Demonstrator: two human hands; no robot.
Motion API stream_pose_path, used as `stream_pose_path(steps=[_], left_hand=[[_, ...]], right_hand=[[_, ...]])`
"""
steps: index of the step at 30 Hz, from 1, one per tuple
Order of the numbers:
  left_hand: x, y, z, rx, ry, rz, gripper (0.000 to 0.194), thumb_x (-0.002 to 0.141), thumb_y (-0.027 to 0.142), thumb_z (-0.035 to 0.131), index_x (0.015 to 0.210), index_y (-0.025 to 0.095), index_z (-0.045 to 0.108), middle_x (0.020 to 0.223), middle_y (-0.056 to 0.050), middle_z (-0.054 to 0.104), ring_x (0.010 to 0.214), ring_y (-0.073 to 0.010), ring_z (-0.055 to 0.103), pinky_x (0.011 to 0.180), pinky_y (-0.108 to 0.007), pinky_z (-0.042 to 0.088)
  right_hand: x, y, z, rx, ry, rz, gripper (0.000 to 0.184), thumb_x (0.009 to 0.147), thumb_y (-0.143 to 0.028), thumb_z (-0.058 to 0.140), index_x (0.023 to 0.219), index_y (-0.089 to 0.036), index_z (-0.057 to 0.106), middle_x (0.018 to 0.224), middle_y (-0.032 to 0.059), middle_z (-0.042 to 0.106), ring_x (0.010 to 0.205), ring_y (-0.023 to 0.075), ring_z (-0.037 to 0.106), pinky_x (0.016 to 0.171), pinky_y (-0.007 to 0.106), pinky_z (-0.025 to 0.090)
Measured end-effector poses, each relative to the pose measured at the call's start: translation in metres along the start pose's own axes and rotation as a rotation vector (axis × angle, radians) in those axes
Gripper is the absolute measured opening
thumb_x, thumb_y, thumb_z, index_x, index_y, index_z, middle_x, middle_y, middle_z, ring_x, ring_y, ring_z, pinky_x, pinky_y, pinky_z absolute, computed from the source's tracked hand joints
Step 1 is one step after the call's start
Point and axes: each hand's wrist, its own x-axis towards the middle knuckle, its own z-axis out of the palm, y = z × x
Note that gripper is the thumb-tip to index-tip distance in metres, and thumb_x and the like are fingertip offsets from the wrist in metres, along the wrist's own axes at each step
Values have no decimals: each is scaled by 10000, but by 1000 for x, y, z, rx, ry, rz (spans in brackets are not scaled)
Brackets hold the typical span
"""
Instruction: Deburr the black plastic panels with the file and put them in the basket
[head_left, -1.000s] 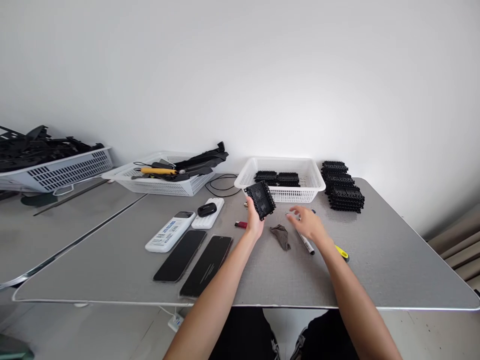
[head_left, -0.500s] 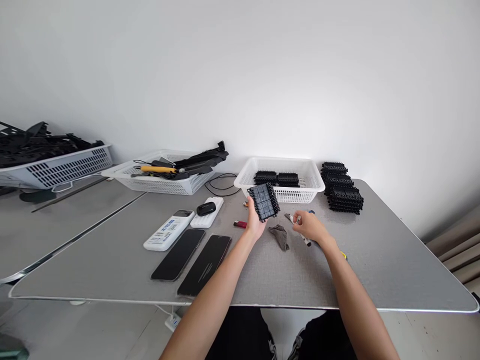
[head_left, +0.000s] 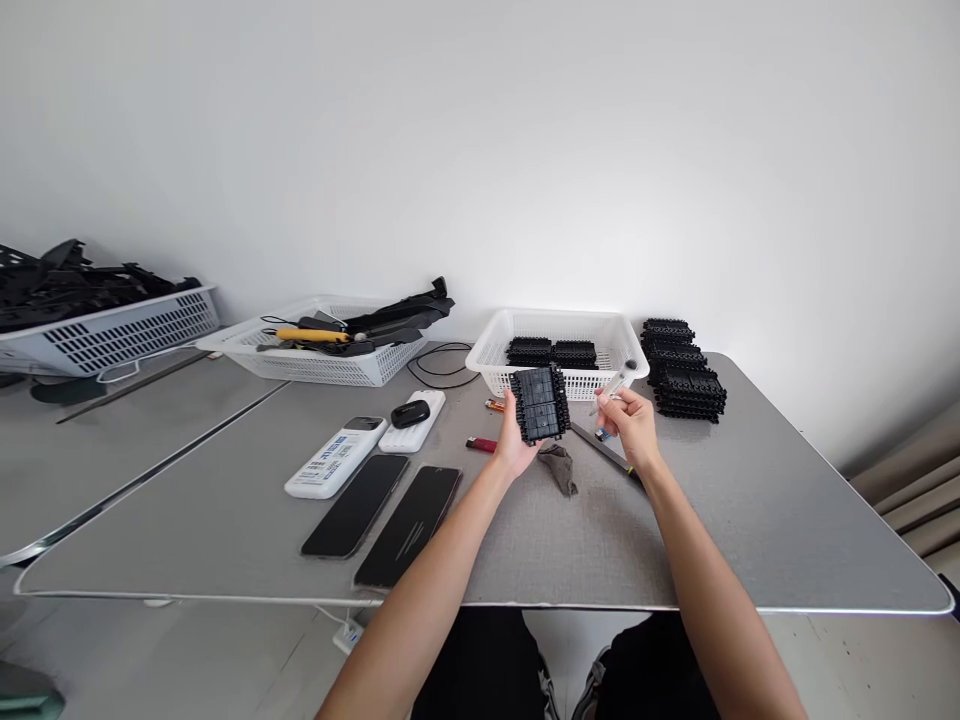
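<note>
Black panel (head_left: 538,403) (back hidden) is clasped in the left hand (head_left: 516,448), a marker (head_left: 618,381) pinched in the right hand (head_left: 631,422).

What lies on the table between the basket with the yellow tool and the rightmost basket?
A looped black cable lies between the middle basket and the rightmost basket, seen in the head view.

L forearm (head_left: 427,598) & R forearm (head_left: 711,585) are bare, extended fwd, angled in twd ea. other. L hand (head_left: 516,442) grips, thumb up, other fingers mostly hidden. R hand (head_left: 631,424) is nearby but apart, approx. level, thumb & fingertips pinched tog.
</note>
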Motion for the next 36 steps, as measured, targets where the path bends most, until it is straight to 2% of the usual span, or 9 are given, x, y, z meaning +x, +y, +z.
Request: stream_pose_path(steps=[3,6,10,16,30,36], left_hand=[[-2,-3,0,25,-51,-38,665,895,673,373,1253,178,635,1160,-120,713,1086,-263,660,917,-381,537],[-4,-7,-1,34,-119,-65,709,890,696,340,1245,165,648,1199,-136,697,1139,-284,637,950,-400,520],[-4,-11,-4,43,-181,-79,718,885,707,335,1263,180,643,1261,-127,667,1201,-280,603,999,-398,490],[-5,-11,-2,58,-189,-78,717,880,715,342,1263,188,643,1287,-110,654,1254,-274,565,1043,-387,454],[-6,-14,-1,32,-113,-79,669,883,691,385,1236,193,658,1224,-113,689,1237,-276,577,1000,-382,484],[-9,-10,4,28,-85,-89,703,870,718,364,1186,176,682,1150,-115,721,1109,-267,650,902,-352,531]], right_hand=[[-5,8,10,-54,-88,33,322,796,-491,650,804,-171,617,483,-59,465,405,73,309,399,230,233],[-10,15,19,-173,-162,-5,268,819,-440,616,737,-191,560,505,-45,493,435,95,400,435,233,296],[-14,21,25,-386,-164,-85,214,822,-384,579,735,-189,576,551,-21,541,494,123,482,489,245,356],[-16,16,27,-509,-150,-156,187,817,-343,557,720,-185,581,547,-26,536,483,113,461,491,242,341],[-17,13,30,-526,-164,-140,199,825,-348,538,695,-198,557,520,-30,508,467,119,451,481,252,322],[-16,15,27,-359,-154,-70,216,829,-379,566,716,-195,564,522,-36,497,473,118,446,468,247,325]])
